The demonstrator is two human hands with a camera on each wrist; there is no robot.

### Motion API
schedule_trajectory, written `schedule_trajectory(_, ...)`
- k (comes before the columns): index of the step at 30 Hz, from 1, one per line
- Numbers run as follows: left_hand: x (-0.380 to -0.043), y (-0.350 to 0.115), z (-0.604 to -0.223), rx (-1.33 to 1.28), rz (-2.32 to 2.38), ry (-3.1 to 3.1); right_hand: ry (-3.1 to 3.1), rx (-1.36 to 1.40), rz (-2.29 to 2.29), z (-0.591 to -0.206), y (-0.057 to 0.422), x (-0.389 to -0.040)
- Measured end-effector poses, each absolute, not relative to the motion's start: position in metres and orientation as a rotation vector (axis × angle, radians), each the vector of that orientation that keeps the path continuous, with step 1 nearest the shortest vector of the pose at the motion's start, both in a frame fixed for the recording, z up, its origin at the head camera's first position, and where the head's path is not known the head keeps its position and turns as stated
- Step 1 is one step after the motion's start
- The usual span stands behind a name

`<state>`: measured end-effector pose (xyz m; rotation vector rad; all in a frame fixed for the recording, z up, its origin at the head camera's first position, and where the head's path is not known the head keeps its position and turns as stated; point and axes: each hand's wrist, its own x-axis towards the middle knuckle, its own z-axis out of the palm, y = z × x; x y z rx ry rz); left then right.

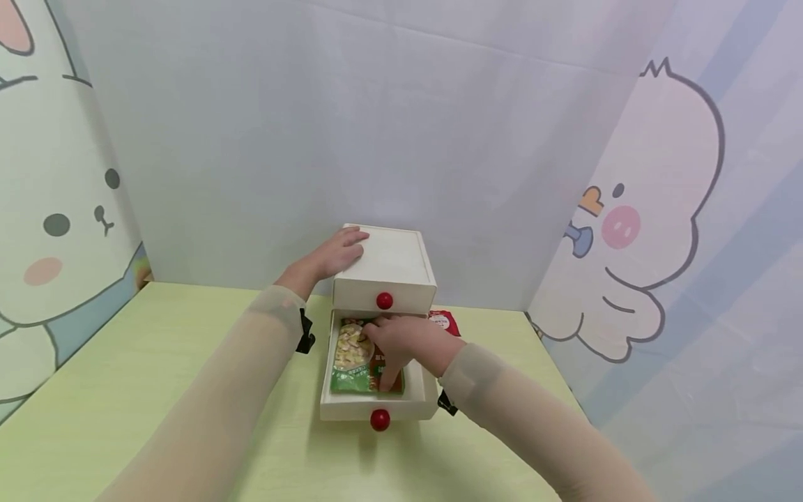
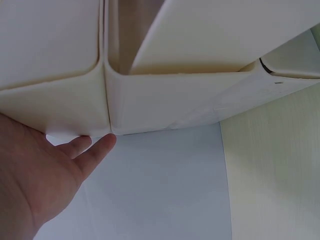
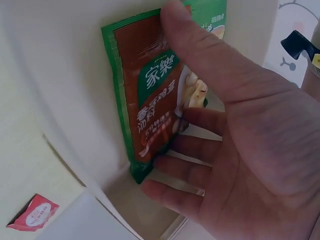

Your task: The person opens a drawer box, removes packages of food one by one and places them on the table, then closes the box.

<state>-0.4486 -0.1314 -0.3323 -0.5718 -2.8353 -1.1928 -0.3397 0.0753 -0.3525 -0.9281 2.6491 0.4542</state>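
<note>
A green and brown soup mix packet [image 1: 354, 355] lies in the pulled-out lower drawer [image 1: 351, 413] of a small white cabinet [image 1: 395, 254]. My right hand [image 1: 410, 345] reaches down into that drawer and holds the packet. In the right wrist view the thumb [image 3: 182, 20] lies over one end of the packet [image 3: 150, 95], and the other fingers [image 3: 185, 172] are at its opposite edge. Meanwhile my left hand [image 1: 335, 254] rests on the left edge of the cabinet top, fingers extended. The left wrist view has its fingertips [image 2: 102, 150] at the cabinet's side.
A red packet [image 1: 444, 322] lies on the pale green table [image 1: 207, 328] behind the right hand, beside the cabinet. Red round knobs [image 1: 385, 300] mark both drawer fronts; the upper drawer is closed. A pale curtain [image 1: 401, 125] with cartoon animals surrounds the table.
</note>
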Motion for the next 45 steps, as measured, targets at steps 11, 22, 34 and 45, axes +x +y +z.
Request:
schedule_trajectory(11,-0.448,-0.132,-0.333,-0.567,-1.206,-2.842,2.635,-0.858,0.474,-0.353,0.069,-0.336)
schedule_trajectory(22,-0.449,-0.132,-0.333,-0.586,-1.181,-2.827,2.672,-0.912,0.615,-0.363,0.067,-0.334)
schedule_trajectory(34,-0.446,-0.131,-0.331,-0.587,-1.207,-2.829,2.688,-0.963,0.600,-0.360,0.068,-0.327)
schedule_trajectory(45,-0.446,-0.133,-0.332,-0.592,-1.215,-2.823,2.674,-1.093,0.421,-0.363,0.084,-0.337)
